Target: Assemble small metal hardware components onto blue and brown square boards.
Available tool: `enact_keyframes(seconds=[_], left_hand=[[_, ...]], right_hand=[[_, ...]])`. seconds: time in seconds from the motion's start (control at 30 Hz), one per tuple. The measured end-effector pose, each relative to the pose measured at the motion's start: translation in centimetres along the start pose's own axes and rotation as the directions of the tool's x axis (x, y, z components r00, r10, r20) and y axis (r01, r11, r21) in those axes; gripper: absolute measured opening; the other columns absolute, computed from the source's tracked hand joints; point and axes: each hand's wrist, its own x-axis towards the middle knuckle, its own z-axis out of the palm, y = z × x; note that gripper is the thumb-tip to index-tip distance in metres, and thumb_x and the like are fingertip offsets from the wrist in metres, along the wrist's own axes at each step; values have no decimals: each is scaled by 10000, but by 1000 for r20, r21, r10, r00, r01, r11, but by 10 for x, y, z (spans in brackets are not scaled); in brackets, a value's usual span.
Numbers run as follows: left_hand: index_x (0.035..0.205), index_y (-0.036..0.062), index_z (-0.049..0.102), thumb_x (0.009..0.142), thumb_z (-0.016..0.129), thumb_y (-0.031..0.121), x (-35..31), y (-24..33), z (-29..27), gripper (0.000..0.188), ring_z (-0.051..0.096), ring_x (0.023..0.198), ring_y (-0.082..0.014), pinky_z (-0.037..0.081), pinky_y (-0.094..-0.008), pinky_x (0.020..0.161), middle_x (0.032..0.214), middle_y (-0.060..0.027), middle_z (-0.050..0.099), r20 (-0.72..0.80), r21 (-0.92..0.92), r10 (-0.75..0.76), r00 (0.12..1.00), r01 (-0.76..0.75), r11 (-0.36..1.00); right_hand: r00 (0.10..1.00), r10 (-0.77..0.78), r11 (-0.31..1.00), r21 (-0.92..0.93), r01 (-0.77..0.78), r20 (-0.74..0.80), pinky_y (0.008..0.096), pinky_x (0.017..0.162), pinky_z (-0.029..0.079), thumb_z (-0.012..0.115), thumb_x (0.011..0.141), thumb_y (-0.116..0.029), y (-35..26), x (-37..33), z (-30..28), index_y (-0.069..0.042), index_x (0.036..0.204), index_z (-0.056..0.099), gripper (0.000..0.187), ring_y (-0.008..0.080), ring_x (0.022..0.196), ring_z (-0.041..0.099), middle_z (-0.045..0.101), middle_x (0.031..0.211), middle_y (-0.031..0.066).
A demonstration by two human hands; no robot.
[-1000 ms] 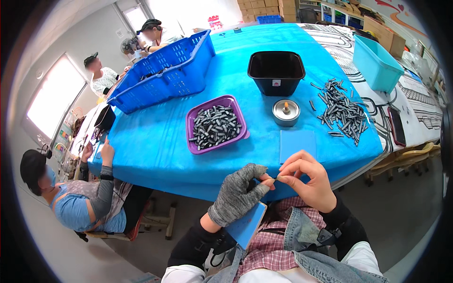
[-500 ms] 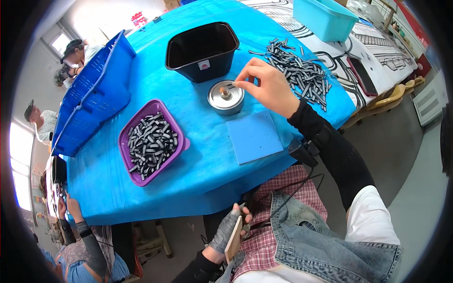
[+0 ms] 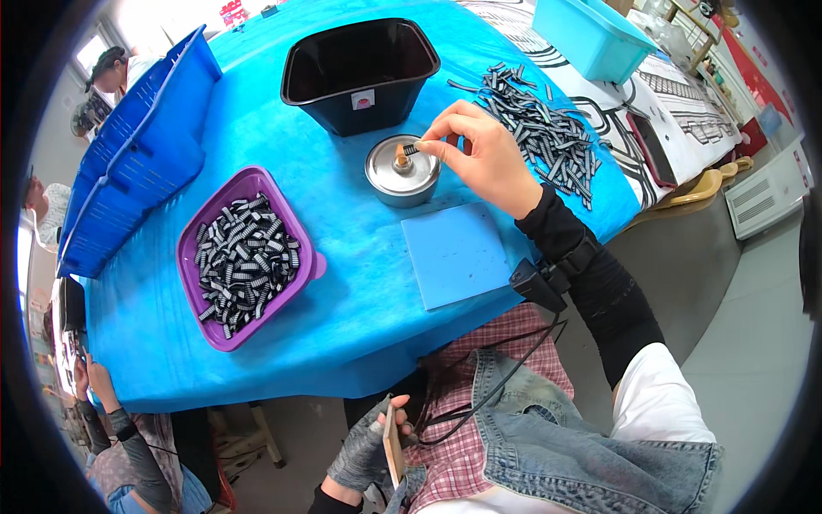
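My right hand (image 3: pixel 486 158) pinches a short black-and-white striped ribbon strip (image 3: pixel 410 150) between thumb and fingertips. The strip's tip is at the small orange flame on the wick of a round metal burner (image 3: pixel 396 180). Down by my lap, my left hand (image 3: pixel 361 452), in a grey fingerless glove, grips a flat wooden piece (image 3: pixel 394 447); its lower end is partly out of sight. A flat blue square pad (image 3: pixel 454 257) lies just in front of the burner. Many loose striped strips (image 3: pixel 552 141) are heaped beyond my right hand.
A purple tub (image 3: pixel 190 287) full of short strips stands left of the burner, a black bin (image 3: pixel 360 68) behind it. A blue crate (image 3: pixel 141 158) sits far left, a turquoise bin (image 3: pixel 591 38) far right beside a phone (image 3: pixel 651 150). Another person's hands (image 3: pixel 98 381) work at the left.
My right hand has brought the strip from beside the flame up to it. The view has shifted, so the table's things appear farther left. My left hand still grips the wooden piece.
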Motion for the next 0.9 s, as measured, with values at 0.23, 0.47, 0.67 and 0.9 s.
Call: enact_keyframes(seconds=[0.23,0.47,0.67,0.9], left_hand=[[1084,104,527,853,644,324,1,-7,-14,340,543,802,-170,478,-322,686,880,-24,533,-14,-265,4,1000,-7,964],[1090,102,520,775,738,219,-12,7,6,401,564,857,-184,499,-329,723,864,-26,531,-32,-228,20,999,-27,973],[1100,80,528,738,755,140,-30,-3,-34,431,605,861,-221,510,-370,750,859,-58,577,54,-208,-82,995,92,974],[1146,23,557,702,773,140,-37,-26,-67,508,628,929,-220,513,-357,831,1012,-104,648,93,-114,-217,972,227,967]], right_hand=[[1000,3,999,32,-3,16,266,584,441,679,795,-188,1,-1,-4,-58,801,654,132,145,640,543,581,831,30],[999,14,997,71,-16,37,188,537,361,675,810,-142,4,-2,-2,-54,829,666,90,46,624,445,567,887,-14],[1000,8,998,68,-9,24,222,558,403,686,795,-160,1,0,-3,-54,813,663,110,89,633,501,576,860,10],[999,8,997,70,-11,40,190,539,373,684,804,-140,3,0,-1,-56,822,667,88,48,643,468,574,882,-11]])
